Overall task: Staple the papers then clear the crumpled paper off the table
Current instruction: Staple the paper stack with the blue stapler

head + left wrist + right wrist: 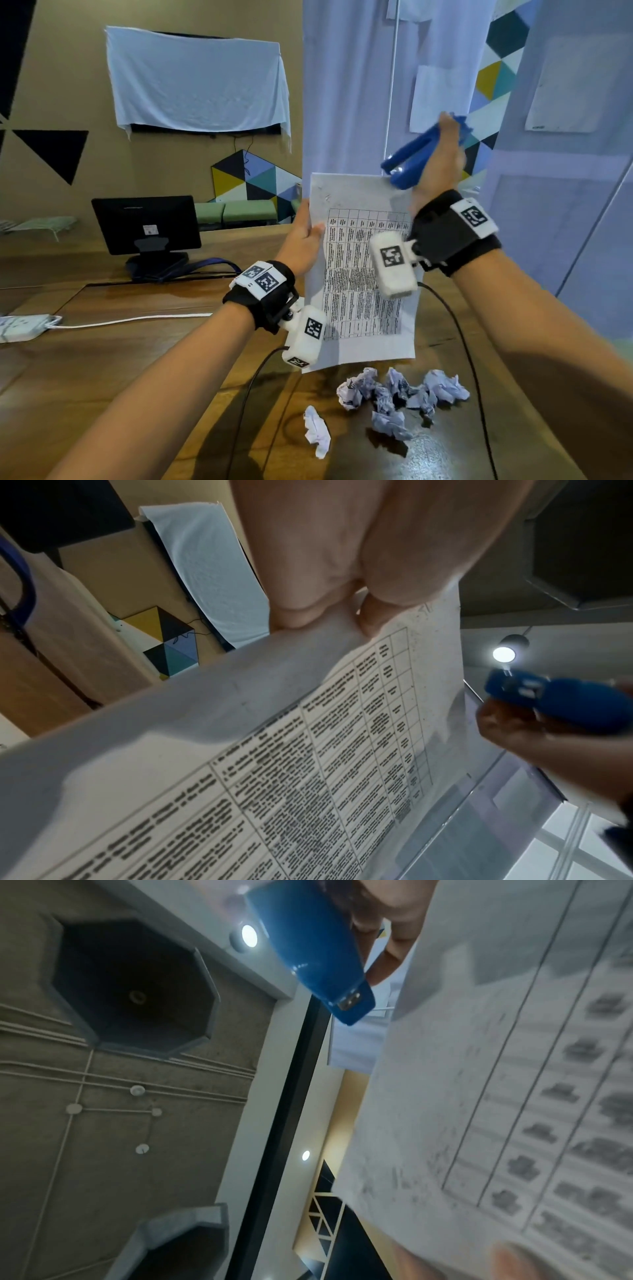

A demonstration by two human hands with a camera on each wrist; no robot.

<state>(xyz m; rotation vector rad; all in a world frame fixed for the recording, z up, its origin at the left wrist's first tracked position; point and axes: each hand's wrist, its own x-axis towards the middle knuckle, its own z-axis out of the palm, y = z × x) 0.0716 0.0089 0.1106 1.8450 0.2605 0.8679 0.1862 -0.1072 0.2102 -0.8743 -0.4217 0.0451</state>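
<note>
My left hand [306,236] holds the printed papers [359,270] upright above the table, thumb on the front of their left edge; in the left wrist view the thumb [373,615] pinches the papers [308,764]. My right hand [442,161] grips a blue stapler [411,161] at the papers' top right corner, nose pointing left. The stapler [318,953] sits just beside the papers' edge [445,1069] in the right wrist view. Whether the corner is inside its mouth is unclear. Several crumpled paper balls [394,397] lie on the wooden table [137,359] below.
A black monitor [145,224] stands at the back left of the table, with a white power strip [20,327] and its cable at the left edge. Black cables run across the table near the crumpled paper. A white curtain [349,85] hangs behind the papers.
</note>
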